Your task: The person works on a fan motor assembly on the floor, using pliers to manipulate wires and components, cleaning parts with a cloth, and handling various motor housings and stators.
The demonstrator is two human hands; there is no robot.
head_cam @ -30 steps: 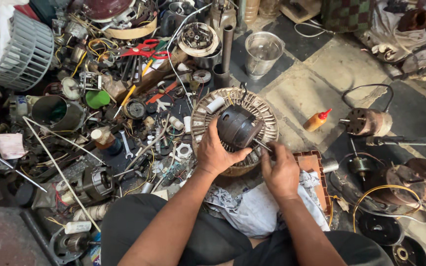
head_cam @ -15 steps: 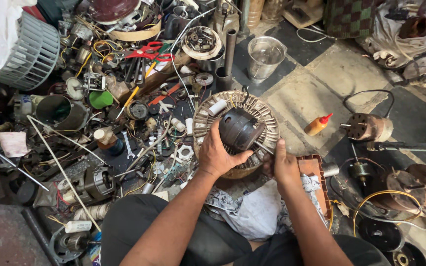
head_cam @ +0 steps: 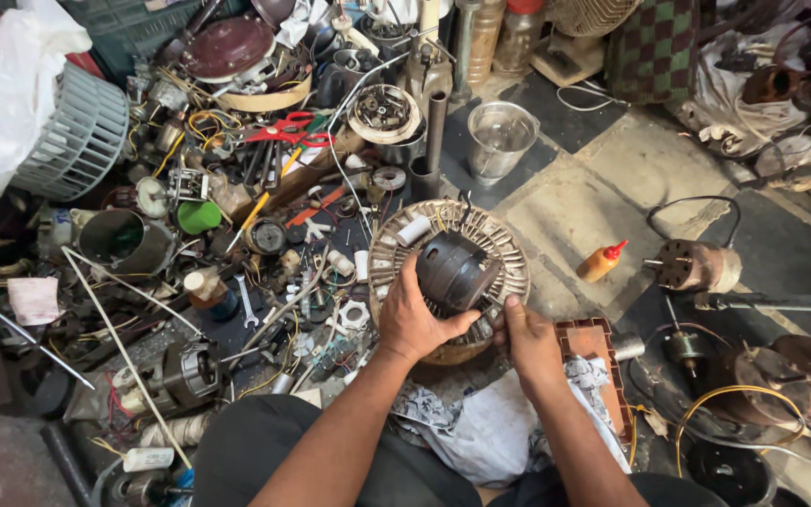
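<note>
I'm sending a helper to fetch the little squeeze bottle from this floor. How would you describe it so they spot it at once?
Start at the round fan stator that the left hand and right hand work on. Look right across the bare pale floor tile. The squeeze bottle lies there tilted, beside a brown motor: the only orange bottle with a red pointed cap.

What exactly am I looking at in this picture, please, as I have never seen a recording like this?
The picture comes from a camera on a person's head, looking down at their own two bare hands; no machine is involved. The person sits on the floor among scattered parts and tools. The left hand grips a dark motor that sits on a round winding with pale slots around its rim. The right hand rests at that winding's near edge. Around them lie red scissors, a metal cup, a small orange bottle, a grey fan wheel and a white cloth by the person's lap.
</note>
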